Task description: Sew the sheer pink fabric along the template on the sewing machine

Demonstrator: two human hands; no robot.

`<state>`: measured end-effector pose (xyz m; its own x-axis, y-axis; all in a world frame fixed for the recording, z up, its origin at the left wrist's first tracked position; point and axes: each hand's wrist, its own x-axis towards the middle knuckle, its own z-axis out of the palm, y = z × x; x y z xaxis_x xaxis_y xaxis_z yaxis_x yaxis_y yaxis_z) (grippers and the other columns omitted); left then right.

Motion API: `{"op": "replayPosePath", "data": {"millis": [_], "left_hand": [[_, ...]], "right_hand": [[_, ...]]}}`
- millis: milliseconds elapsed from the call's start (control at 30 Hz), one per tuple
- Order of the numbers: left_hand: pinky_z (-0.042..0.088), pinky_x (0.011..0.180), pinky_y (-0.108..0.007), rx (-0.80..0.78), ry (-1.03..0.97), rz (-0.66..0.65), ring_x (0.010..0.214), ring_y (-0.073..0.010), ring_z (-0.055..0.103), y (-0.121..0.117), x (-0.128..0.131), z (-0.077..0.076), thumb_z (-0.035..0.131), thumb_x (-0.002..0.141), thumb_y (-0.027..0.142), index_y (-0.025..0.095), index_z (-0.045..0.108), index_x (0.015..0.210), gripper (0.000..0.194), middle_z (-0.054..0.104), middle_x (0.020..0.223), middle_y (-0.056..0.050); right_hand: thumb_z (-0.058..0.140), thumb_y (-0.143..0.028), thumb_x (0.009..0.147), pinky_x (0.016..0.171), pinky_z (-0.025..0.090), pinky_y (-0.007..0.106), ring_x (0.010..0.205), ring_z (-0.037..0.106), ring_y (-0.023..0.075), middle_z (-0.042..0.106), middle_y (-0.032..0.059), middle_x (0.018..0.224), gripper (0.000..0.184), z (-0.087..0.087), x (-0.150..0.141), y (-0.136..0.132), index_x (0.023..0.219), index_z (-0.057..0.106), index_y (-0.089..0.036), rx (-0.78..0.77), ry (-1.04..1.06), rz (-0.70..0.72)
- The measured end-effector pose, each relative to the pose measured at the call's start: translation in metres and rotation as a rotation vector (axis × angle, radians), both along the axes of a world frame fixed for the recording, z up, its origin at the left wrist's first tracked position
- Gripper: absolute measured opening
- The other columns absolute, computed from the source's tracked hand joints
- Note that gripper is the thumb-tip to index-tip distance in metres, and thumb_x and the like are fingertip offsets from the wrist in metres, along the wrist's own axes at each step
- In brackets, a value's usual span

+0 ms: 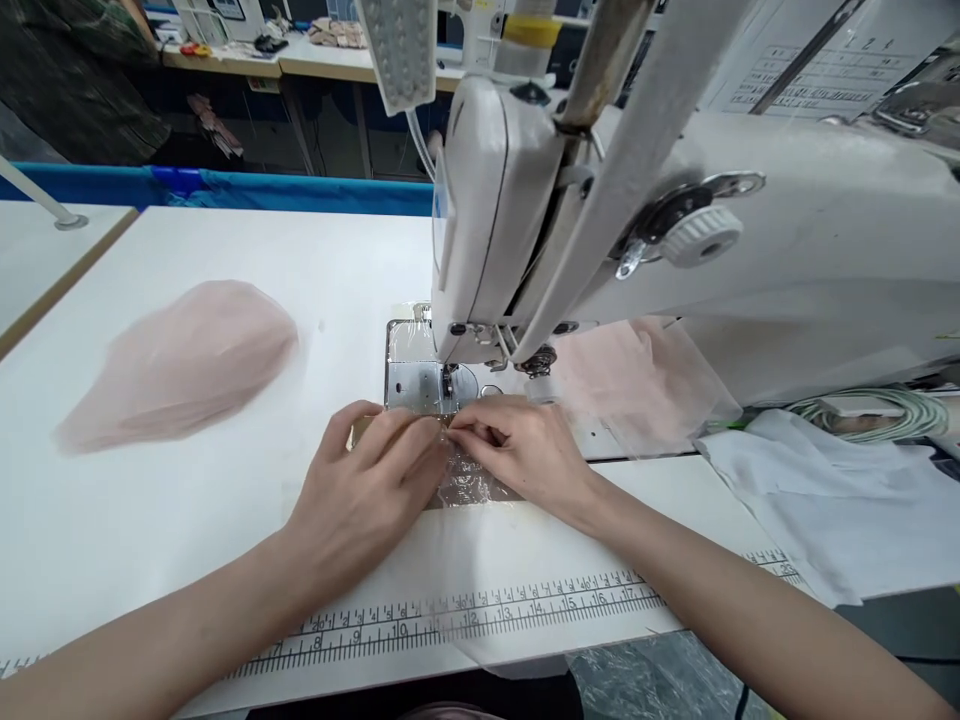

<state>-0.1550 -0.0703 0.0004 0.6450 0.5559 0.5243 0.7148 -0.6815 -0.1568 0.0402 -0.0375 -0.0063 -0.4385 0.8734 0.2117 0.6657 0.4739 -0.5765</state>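
Note:
Both of my hands meet just in front of the needle area of a white sewing machine (487,220). My left hand (375,480) is closed, its bent fingers pressed together at the edge of a thin sheer fabric (469,560). Thumb and forefinger of my right hand (525,450) pinch the same fabric close to the left fingertips. This pale, nearly see-through fabric runs down over the printed ruler (495,610) and past the table's front edge. Right behind the fingers lie the presser foot (448,380) and the metal needle plate (412,385). My fingers partly hide the fabric's held edge.
A pale pink sheer piece (187,365) lies on the white table (337,270) at left. More pink fabric (637,380) sits under the machine arm. White cloth (832,490) and a coiled green cord (877,412) are at right. A person (75,80) stands at the back left.

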Motion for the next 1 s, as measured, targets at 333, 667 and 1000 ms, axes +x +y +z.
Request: {"op": "replayPosePath", "data": {"millis": [333,667,1000], "left_hand": [[0.035,0.093,-0.041,-0.069,0.096,-0.020,0.110,-0.0210,0.058,-0.005,0.000,-0.002,0.047,0.097,0.021,0.013,0.061,0.116,0.025,0.067,0.119,-0.006],[0.029,0.100,-0.043,-0.163,0.057,-0.002,0.114,-0.0195,0.058,0.013,-0.001,-0.005,0.043,0.098,0.019,0.021,0.058,0.121,0.027,0.065,0.122,0.002],[0.027,0.101,-0.045,-0.130,0.110,0.034,0.117,-0.0237,0.056,0.007,0.001,-0.004,0.038,0.099,0.039,0.016,0.056,0.126,0.040,0.064,0.125,-0.007]], "right_hand": [[0.048,-0.026,0.095,0.067,0.037,0.031,0.076,0.060,0.0178,0.071,0.0036,0.084,0.027,-0.001,0.009,-0.001,0.112,0.068,-0.019,0.387,-0.313,0.044],[0.048,-0.021,0.095,0.072,0.036,0.033,0.078,0.061,0.0162,0.072,0.0014,0.106,0.025,0.012,0.006,-0.013,0.105,0.070,-0.016,0.599,-0.439,0.029],[0.043,-0.026,0.098,0.080,0.038,0.036,0.091,0.061,0.0208,0.071,0.0056,0.109,0.030,0.002,0.004,-0.013,0.113,0.067,-0.013,0.512,-0.488,0.016]]}}
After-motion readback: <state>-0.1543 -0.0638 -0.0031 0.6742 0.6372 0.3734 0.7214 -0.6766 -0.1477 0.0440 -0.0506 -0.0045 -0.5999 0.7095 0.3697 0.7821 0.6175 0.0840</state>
